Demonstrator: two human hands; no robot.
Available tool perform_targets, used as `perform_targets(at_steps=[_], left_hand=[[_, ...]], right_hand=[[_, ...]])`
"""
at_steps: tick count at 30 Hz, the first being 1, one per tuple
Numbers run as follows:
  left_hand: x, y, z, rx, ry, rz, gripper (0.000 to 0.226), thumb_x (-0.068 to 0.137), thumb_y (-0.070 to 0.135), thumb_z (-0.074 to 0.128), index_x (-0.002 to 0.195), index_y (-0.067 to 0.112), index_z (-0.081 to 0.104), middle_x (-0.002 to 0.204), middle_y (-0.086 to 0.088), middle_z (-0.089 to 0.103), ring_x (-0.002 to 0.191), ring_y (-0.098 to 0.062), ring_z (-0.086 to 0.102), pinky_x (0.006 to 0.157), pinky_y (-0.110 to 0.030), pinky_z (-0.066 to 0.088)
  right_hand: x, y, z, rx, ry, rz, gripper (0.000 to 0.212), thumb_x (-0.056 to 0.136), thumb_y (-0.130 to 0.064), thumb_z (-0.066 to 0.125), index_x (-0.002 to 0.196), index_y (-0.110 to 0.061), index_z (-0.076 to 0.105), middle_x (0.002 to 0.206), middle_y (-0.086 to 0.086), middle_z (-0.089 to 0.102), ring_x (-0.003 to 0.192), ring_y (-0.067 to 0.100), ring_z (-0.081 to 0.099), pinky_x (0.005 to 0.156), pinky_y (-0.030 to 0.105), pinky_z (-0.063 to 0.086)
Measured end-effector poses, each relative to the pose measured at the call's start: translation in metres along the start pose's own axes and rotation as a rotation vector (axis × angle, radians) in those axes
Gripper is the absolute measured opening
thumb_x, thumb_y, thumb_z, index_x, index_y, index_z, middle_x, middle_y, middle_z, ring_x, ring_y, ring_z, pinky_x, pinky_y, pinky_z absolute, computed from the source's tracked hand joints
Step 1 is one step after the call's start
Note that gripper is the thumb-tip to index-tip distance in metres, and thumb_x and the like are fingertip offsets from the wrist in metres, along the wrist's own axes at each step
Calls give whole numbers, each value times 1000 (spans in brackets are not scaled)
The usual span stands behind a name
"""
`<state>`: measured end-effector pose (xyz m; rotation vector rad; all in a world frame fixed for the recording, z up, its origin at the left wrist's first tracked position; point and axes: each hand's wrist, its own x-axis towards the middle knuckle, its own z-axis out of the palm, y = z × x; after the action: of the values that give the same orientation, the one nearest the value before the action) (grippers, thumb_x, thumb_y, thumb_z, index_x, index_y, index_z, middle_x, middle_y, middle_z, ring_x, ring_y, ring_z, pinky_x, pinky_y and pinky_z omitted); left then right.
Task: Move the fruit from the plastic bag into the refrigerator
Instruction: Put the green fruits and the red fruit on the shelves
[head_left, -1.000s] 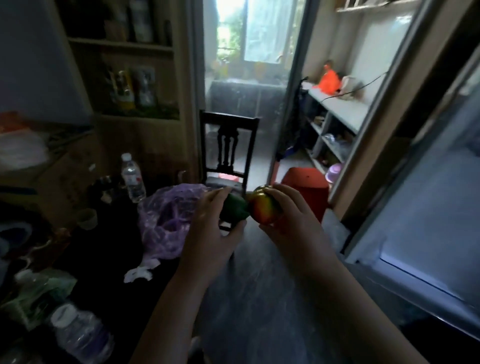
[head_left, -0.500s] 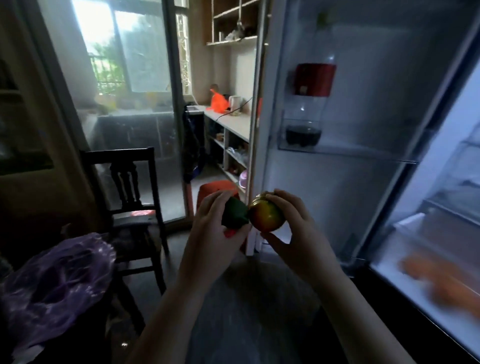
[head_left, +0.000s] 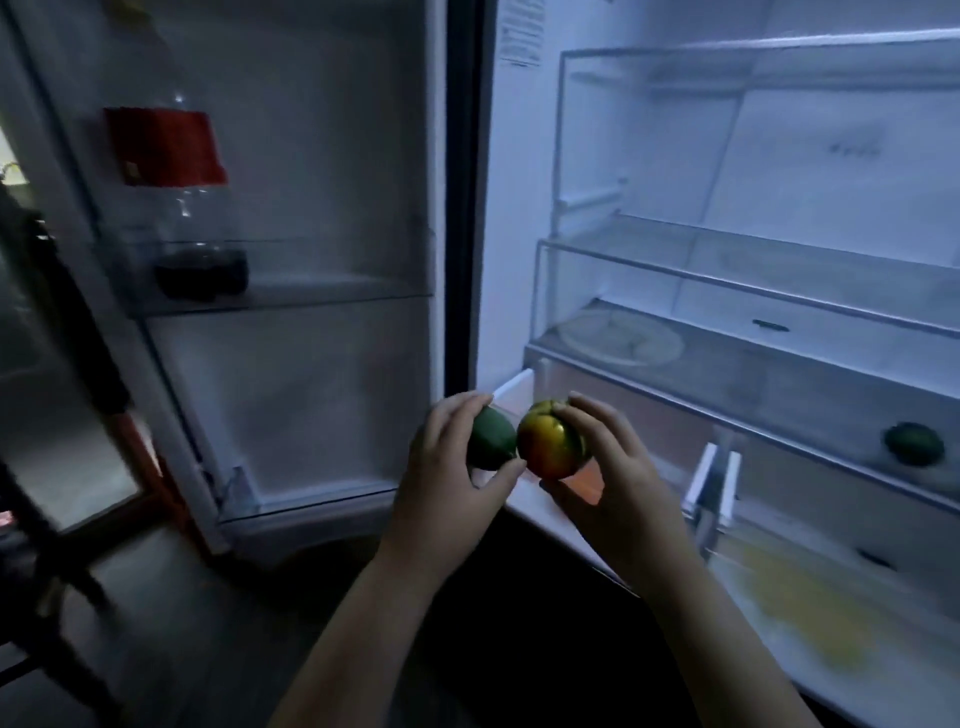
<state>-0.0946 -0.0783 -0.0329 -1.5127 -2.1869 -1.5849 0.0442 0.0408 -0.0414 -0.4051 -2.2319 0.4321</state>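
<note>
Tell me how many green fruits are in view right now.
2. One green fruit is held in the left hand; a second green fruit lies on the refrigerator shelf at far right. The blurred drawer below may hide more.

We have turned from the worktop to the open fridge (head_left: 514, 234), which now fills our view. A second ago the purple bag, water bottles and chair lay ahead; half a second ago, the chair and window. All are out of sight now. Our left hand (head_left: 447, 493) with the green fruit (head_left: 491, 439) and right hand (head_left: 623, 493) with the red fruit (head_left: 550, 447) have left the worktop's far edge and hang before the lower left corner of the fridge's opening. The door bottle (head_left: 182, 208) has slid to our left. Newly seen: a plate (head_left: 621, 338) on a shelf, a second green fruit (head_left: 914, 444) on the shelf beneath, a yellow blur (head_left: 810, 623) lower down.
</note>
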Motion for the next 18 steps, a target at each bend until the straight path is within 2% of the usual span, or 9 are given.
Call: perform_targets(at_steps=[2,8,10,13,18], left_hand=[[5,18,33,-26,-26,19,59,78,27,74,131,24,49,132,12,43,124,-2,40,103,-20,34],[14,62,114,-79,-141,95,59,78,27,74,131,24,49,129,11,45,125,-2,41,102,-8,26],[16,76,136,-100,-171,128,60,76,29,73,131,21,50,128,7,47,125,-5,43,104,-12,28],[20,97,167,-133,-224,189,61,75,34,68,131,21,49,129,7,46,123,-5,44,104,-21,35],[29,121,208,-165,-317,287,66,78,36,66,137,21,42,130,8,44,124,-6,42,102,-20,34]], right_hand=[[-10,23,-27,-30,24,31,63,75,-20,79,131,-21,50,140,-3,44,127,13,46,102,26,41],[-42,76,-94,-77,49,104,64,76,-12,78,133,-17,50,140,-2,43,132,12,40,105,33,38],[-54,90,-114,-105,63,135,64,76,-13,77,133,-17,49,141,-3,42,133,14,40,106,34,38],[-69,105,-142,-152,103,189,63,78,-15,76,134,-18,48,142,-4,42,133,13,39,106,31,37],[-88,126,-177,-218,172,269,62,79,-15,76,134,-20,48,142,-6,41,133,10,39,107,23,34]])
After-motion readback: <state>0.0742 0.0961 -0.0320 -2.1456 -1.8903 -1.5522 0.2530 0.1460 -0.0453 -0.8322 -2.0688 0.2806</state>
